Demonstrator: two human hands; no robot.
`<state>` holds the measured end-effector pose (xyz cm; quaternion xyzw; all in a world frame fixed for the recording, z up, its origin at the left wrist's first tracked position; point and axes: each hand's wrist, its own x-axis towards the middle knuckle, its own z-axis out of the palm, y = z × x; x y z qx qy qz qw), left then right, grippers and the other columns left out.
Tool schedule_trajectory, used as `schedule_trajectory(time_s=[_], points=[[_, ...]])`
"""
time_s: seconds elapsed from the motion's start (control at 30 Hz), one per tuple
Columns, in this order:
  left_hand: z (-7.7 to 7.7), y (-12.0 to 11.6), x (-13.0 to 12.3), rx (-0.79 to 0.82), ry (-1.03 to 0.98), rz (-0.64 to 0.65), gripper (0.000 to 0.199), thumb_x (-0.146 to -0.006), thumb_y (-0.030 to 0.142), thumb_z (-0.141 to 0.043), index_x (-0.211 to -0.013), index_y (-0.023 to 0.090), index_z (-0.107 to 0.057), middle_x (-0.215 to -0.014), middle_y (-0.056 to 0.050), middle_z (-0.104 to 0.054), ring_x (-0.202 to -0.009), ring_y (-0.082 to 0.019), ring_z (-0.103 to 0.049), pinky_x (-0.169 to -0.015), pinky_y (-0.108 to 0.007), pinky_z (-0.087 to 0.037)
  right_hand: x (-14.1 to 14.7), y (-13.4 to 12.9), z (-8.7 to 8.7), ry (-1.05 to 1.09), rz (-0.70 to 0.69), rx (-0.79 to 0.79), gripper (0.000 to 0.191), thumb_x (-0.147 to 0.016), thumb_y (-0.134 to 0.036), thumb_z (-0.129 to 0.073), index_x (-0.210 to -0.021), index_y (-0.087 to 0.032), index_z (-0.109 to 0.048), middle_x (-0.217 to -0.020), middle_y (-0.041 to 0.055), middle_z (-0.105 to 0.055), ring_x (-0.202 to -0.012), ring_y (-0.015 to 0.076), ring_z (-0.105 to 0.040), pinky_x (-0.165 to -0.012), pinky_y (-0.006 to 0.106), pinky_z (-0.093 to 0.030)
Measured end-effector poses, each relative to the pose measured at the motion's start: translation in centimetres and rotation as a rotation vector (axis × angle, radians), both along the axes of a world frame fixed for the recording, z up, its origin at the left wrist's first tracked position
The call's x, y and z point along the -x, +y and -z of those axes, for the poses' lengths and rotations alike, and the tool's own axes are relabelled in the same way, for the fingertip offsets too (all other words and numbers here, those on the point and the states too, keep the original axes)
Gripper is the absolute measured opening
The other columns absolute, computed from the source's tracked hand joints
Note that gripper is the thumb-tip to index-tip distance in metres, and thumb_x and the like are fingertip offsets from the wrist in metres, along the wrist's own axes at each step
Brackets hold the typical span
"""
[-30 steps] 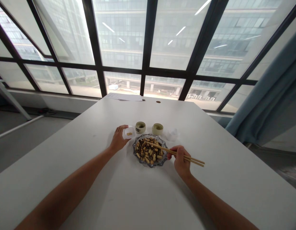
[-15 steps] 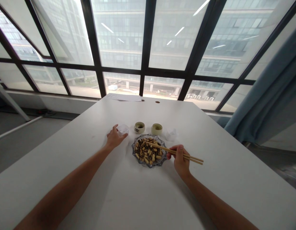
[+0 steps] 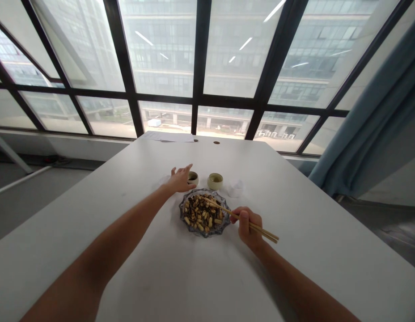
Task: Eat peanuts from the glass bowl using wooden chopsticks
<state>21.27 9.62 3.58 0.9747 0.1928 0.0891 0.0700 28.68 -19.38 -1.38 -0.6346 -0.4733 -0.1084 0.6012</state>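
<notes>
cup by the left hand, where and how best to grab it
Likely best: take the cup by its outer wall below the rim, coming from the left with the left hand, thumb near side, fingers far side. It stands upright and round, no handle in sight; the second cup sits to its right and the glass dish is nearer the person.

head view | over table [image 3: 154, 281] | forward, down | table near, windows [image 3: 230, 49] beyond

Left arm [image 3: 130, 228] and right arm [image 3: 294, 279]: both bare, angled inward and forward.
Left hand [image 3: 179, 180] found spread, back uppermost, thumb apart, reaching farther forward than its counterpart. Right hand [image 3: 250, 227] found curled in a grip, thumb uppermost, wrist roughly in line with the forearm.
</notes>
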Motion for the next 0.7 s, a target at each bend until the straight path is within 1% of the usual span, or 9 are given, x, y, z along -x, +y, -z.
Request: schedule_trajectory(time_s=[0.07,0.1,0.23,0.33,0.4,0.53,0.6,0.7], points=[[-0.3,0.4,-0.8,0.021,0.074,0.025,0.092,-0.078,0.046,-0.063,-0.152,0.017,-0.017,-0.146,-0.019,-0.048,-0.136,-0.034,-0.043,-0.116,-0.058,-0.013,0.0,-0.1,0.2,-0.058,-0.012,0.021,0.043,-0.101,-0.045,-0.038,-0.074,-0.021,-0.061,-0.056,0.0012,-0.062,-0.050,0.0145,-0.060,-0.050,0.026,-0.048],[-0.3,0.6,-1.1,0.023,0.083,0.040,0.091,-0.077,0.044,-0.064,-0.151,0.018,-0.019,-0.145,-0.018,-0.049,-0.135,-0.033,-0.044,-0.116,-0.057,-0.014,-0.1,-0.1,0.2,-0.073,-0.013,0.025,0.042,-0.101,-0.044,-0.037,-0.075,-0.021,-0.061,-0.056,0.0011,-0.061,-0.050,0.0144,-0.060,-0.050,0.026,-0.048],[-0.3,1.0,-1.0,-0.035,-0.010,0.156,0.086,-0.071,0.037,-0.070,-0.146,0.017,-0.033,-0.141,-0.017,-0.052,-0.129,-0.031,-0.049,-0.112,-0.046,-0.028,-0.3,0.0,-0.5,-0.133,0.004,-0.023,0.039,-0.102,-0.038,-0.037,-0.076,-0.021,-0.061,-0.059,0.0011,-0.063,-0.051,0.0136,-0.060,-0.050,0.025,-0.047],[-0.2,0.9,-0.5,-0.090,-0.052,0.223,0.082,-0.071,0.035,-0.071,-0.144,0.017,-0.036,-0.135,-0.015,-0.055,-0.124,-0.032,-0.051,-0.108,-0.045,-0.031,-0.5,0.4,-1.7,-0.209,-0.002,-0.056,0.039,-0.101,-0.036,-0.037,-0.074,-0.021,-0.060,-0.059,0.0013,-0.063,-0.050,0.0131,-0.059,-0.050,0.025,-0.046],[0.0,0.8,-0.2,-0.097,-0.062,0.235,0.082,-0.072,0.035,-0.070,-0.145,0.018,-0.036,-0.136,-0.015,-0.055,-0.124,-0.032,-0.051,-0.108,-0.045,-0.030,-0.5,1.1,-2.6,-0.245,-0.031,-0.048,0.041,-0.101,-0.039,-0.037,-0.073,-0.021,-0.061,-0.058,0.0014,-0.063,-0.050,0.0135,-0.059,-0.049,0.025,-0.046],[0.2,0.6,0.1,-0.088,-0.088,0.238,0.083,-0.071,0.034,-0.071,-0.145,0.018,-0.036,-0.136,-0.015,-0.055,-0.126,-0.032,-0.050,-0.109,-0.044,-0.029,-0.7,3.0,-4.2,-0.222,-0.056,0.023,0.048,-0.097,-0.054,-0.039,-0.068,-0.023,-0.062,-0.058,0.0029,-0.064,-0.050,0.0152,-0.059,-0.052,0.028,-0.048],[0.3,0.5,0.1,-0.100,-0.091,0.237,0.081,-0.070,0.034,-0.071,-0.143,0.019,-0.038,-0.135,-0.014,-0.055,-0.125,-0.032,-0.050,-0.109,-0.044,-0.030,-1.0,3.9,-4.7,-0.184,-0.035,0.056,0.050,-0.094,-0.060,-0.040,-0.067,-0.024,-0.063,-0.058,0.0037,-0.065,-0.052,0.0166,-0.060,-0.054,0.030,-0.049],[0.2,0.5,-0.2,-0.112,-0.059,0.194,0.075,-0.071,0.036,-0.069,-0.139,0.019,-0.044,-0.135,-0.015,-0.056,-0.124,-0.033,-0.052,-0.109,-0.046,-0.029,-1.9,4.4,-4.9,-0.122,0.036,0.039,0.051,-0.093,-0.062,-0.040,-0.070,-0.023,-0.063,-0.058,0.0038,-0.065,-0.052,0.0172,-0.060,-0.053,0.031,-0.049]])
